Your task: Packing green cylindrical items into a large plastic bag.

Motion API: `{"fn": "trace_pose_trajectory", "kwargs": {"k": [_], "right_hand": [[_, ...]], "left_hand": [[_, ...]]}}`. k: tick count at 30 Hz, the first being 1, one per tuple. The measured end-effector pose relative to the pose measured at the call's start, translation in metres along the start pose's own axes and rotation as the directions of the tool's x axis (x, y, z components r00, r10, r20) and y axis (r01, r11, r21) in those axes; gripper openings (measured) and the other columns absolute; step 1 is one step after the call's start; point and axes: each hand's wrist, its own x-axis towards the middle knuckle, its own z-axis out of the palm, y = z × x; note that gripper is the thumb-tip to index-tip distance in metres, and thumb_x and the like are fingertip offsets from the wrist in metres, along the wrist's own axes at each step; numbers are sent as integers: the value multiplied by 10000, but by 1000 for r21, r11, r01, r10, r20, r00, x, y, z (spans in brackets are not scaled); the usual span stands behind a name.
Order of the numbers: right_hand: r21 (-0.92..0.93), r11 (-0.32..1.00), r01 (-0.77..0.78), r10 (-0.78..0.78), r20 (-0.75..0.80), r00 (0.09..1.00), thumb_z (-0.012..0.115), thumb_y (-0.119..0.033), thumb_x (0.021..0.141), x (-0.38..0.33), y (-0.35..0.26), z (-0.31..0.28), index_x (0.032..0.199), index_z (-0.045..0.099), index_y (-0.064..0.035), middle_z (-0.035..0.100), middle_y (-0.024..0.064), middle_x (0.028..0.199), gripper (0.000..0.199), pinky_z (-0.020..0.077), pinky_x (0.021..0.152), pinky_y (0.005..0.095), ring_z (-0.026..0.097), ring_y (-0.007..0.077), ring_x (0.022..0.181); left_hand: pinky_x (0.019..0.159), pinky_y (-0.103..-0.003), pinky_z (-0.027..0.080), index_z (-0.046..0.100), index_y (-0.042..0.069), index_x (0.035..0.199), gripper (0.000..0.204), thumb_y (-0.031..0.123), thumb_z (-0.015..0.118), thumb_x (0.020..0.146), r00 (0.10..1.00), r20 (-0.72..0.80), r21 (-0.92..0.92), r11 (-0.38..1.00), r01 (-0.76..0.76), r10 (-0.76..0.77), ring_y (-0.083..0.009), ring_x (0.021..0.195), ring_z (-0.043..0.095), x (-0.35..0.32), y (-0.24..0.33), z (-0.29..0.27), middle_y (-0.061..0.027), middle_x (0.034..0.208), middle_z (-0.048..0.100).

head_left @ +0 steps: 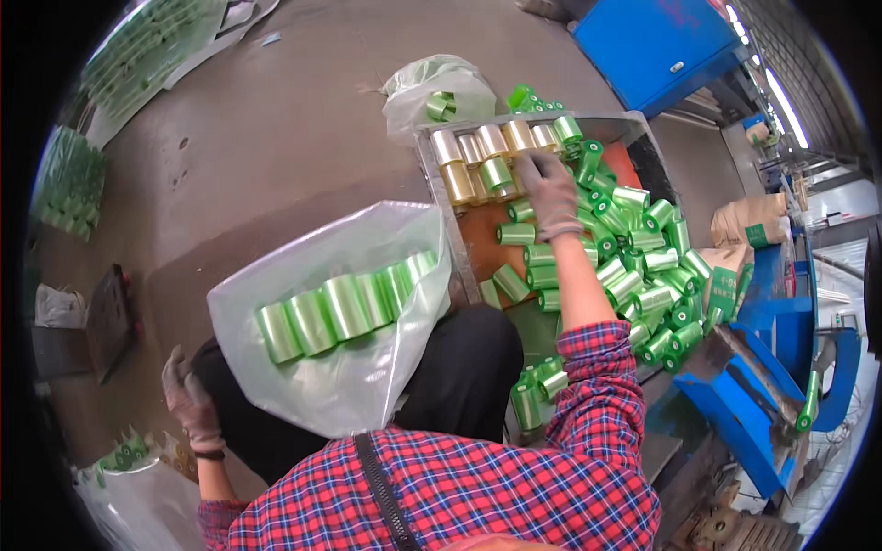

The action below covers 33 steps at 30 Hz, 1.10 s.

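Note:
My right hand (551, 197), in a thin grey glove, reaches into a grey-rimmed bin (447, 237). Its fingers curl down among rolls of plastic film; whatever they grip is hidden under the hand. Just beyond stand pale gold film rolls (491, 140) in rows, and a green roll (496, 174) sits beside the fingers. Many loose green rolls (634, 253) are heaped to the right of my wrist. A clear plastic bag (367, 390) lies across my lap with a row of light green rolls (345, 308) in it. My gloved left hand (190, 399) hangs off the bag's left side, fingers extended, holding nothing.
Past the bin lies another clear bag (436, 87) with rolls. A blue cabinet (657, 50) stands at far right, blue metal machine parts (735, 422) at near right. Brown paper bags (749, 220) rest behind the heap. Packed rolls (69, 184) are stacked at left.

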Motion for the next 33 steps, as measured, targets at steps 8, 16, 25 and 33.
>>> {"fn": "trace_pose_trajectory", "kwargs": {"k": [8, 16, 25, 33], "right_hand": [[-754, 375, -539, 856, 58, 514, 725, -554, 555, -75, 259, 61, 1314, 344, -167, 311, 239, 1334, 933, 285, 1009, 431, 324, 367, 1235], [-511, 531, -676, 758, -70, 648, 736, -443, 607, -77, 267, 82, 1280, 396, -185, 424, 231, 1219, 797, 306, 983, 437, 411, 353, 1144], [823, -494, -280, 517, 537, 667, 438, -761, 673, -201, 136, -7, 1052, 505, -40, 521, 166, 1090, 817, 378, 864, 535, 488, 373, 969], [833, 302, -463, 425, 318, 848, 469, -702, 728, -178, -36, -71, 1287, 355, -123, 523, 190, 1087, 813, 501, 731, 447, 567, 322, 878]], "left_hand": [[908, -355, 378, 535, -20, 1117, 302, 90, 419, 861, 998, 8, 250, 966, -69, 69, -278, 1042, 491, 37, 34, 38, -163, 1096, 522], [906, -349, 379, 552, -23, 1081, 278, 91, 440, 853, 996, 83, 238, 971, -8, -12, -269, 1029, 498, 50, 48, 40, -157, 1079, 524], [894, -357, 393, 577, -9, 1050, 268, 66, 442, 830, 983, -20, 179, 968, -179, 185, -279, 1007, 517, 38, 54, 36, -142, 1071, 570], [863, -383, 414, 522, -11, 1121, 578, 383, 644, 717, 531, 601, -388, 799, -459, 597, -313, 985, 547, 19, 190, 31, -192, 1031, 574]]}}
